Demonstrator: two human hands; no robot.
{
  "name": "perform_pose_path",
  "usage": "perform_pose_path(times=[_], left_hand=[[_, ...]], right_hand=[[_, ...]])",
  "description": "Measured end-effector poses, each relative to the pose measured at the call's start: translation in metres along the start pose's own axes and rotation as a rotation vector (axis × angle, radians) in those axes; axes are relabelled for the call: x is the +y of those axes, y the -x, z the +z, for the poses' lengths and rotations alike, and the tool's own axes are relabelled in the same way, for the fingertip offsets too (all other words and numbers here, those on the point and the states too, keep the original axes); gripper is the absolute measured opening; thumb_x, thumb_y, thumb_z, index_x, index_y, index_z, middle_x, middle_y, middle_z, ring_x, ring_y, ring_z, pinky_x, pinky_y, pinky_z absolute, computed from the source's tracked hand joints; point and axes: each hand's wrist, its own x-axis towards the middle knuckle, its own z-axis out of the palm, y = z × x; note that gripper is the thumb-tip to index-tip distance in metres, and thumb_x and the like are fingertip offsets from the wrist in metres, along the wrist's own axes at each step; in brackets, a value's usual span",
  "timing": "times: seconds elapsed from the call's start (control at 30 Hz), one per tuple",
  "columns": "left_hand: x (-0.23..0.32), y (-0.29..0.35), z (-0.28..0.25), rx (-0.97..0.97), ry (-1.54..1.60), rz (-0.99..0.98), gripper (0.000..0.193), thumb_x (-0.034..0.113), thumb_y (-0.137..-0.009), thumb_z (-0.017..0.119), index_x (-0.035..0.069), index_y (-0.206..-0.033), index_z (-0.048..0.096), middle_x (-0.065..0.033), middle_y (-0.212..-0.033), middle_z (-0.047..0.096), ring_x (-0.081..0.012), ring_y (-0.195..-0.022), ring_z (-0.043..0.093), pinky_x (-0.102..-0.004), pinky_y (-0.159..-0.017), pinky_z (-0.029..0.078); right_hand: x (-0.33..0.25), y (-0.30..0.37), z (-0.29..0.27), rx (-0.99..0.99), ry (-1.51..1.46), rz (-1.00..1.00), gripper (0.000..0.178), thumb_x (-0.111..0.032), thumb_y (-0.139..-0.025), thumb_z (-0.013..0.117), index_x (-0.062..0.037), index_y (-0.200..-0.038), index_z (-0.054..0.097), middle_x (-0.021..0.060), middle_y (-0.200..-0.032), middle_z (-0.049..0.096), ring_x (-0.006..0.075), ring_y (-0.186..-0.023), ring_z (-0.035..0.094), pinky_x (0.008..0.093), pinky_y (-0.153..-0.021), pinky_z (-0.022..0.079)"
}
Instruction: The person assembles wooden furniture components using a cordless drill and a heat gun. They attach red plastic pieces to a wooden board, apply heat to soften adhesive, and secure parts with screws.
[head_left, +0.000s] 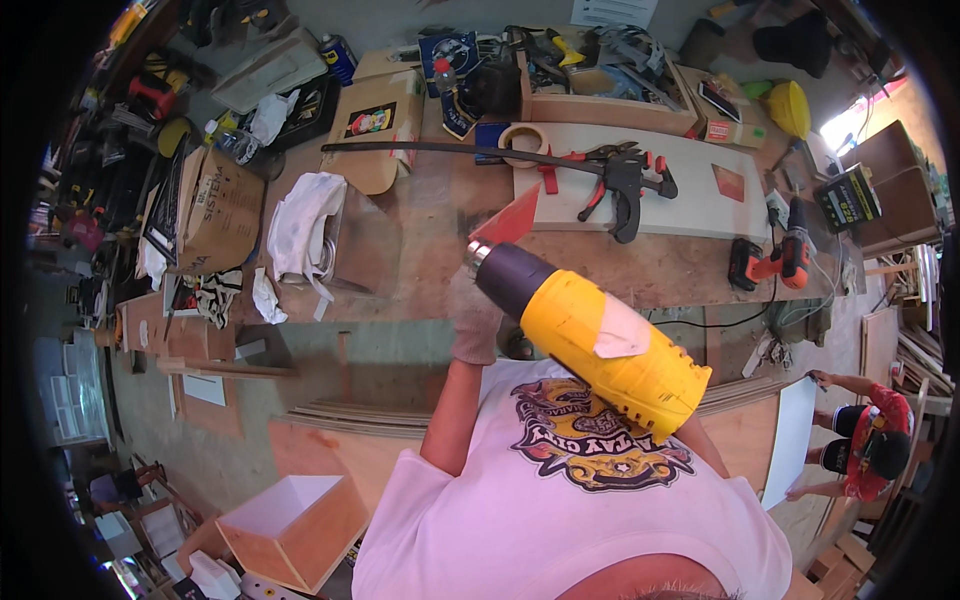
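A yellow heat gun [600, 340] with a black collar and metal nozzle is raised in front of my chest, its nozzle toward the upper left. My right forearm [705, 450] runs up behind its body; the right hand itself is hidden, but the gun is held up on that side. My left hand [478, 320], in a light knitted glove, is closed just behind the nozzle, its fingertips mostly covered. From there a thin, flat red piece [512, 215] sticks up, apparently pinched in that hand and close to the nozzle.
Across the workbench [420, 225] lie a long bar clamp [620, 190], a tape roll [523, 145], an orange cordless drill [780, 262] and a cardboard box [218, 205]. A tool-filled wooden tray [610, 115] stands behind. At right, another person [880, 440] holds a white panel [790, 440].
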Motion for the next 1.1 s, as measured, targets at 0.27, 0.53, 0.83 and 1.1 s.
perform_pose_path(times=[0.27, 0.53, 0.83, 1.1], left_hand=[[0.047, -0.009, 0.011, 0.117, 0.328, -0.324, 0.022, 0.014, -0.100, 0.062, 0.000, -0.115, 0.068, -0.0110, -0.099, 0.073, -0.0191, -0.088, 0.071, -0.0298, -0.081, 0.057], [0.014, -0.007, 0.007, 0.062, 0.487, -0.305, 0.022, 0.014, -0.100, 0.062, 0.000, -0.116, 0.068, -0.0078, -0.099, 0.073, -0.0144, -0.089, 0.070, -0.0291, -0.082, 0.055], [0.052, -0.013, 0.000, 0.194, 0.329, -0.346, 0.022, 0.016, -0.099, 0.063, -0.001, -0.112, 0.068, -0.0119, -0.098, 0.074, -0.0206, -0.085, 0.072, -0.0326, -0.079, 0.058], [0.054, -0.021, -0.021, 0.178, 0.262, -0.334, 0.023, 0.017, -0.100, 0.063, 0.000, -0.114, 0.068, -0.0114, -0.099, 0.073, -0.0186, -0.086, 0.072, -0.0322, -0.080, 0.058]], right_hand=[[-0.046, -0.016, -0.032, 0.517, -0.521, -0.074, 0.038, -0.015, -0.084, 0.075, -0.0119, -0.121, 0.066, 0.0040, -0.116, 0.070, 0.0238, -0.106, 0.066, 0.0389, -0.094, 0.050], [0.052, 0.009, 0.032, 0.283, -0.123, -0.138, 0.078, -0.030, -0.069, 0.087, -0.0095, -0.137, 0.054, 0.0148, -0.134, 0.054, 0.0342, -0.122, 0.052, 0.0439, -0.104, 0.040], [-0.031, -0.016, -0.025, 0.654, -0.301, -0.071, 0.042, -0.013, -0.081, 0.077, -0.0077, -0.119, 0.062, 0.0032, -0.102, 0.066, 0.0181, -0.093, 0.063, 0.0333, -0.083, 0.050], [-0.007, 0.006, -0.017, 0.557, -0.352, -0.003, 0.045, -0.011, -0.082, 0.077, -0.0067, -0.124, 0.062, 0.0063, -0.117, 0.068, 0.0194, -0.106, 0.064, 0.0340, -0.092, 0.049]])
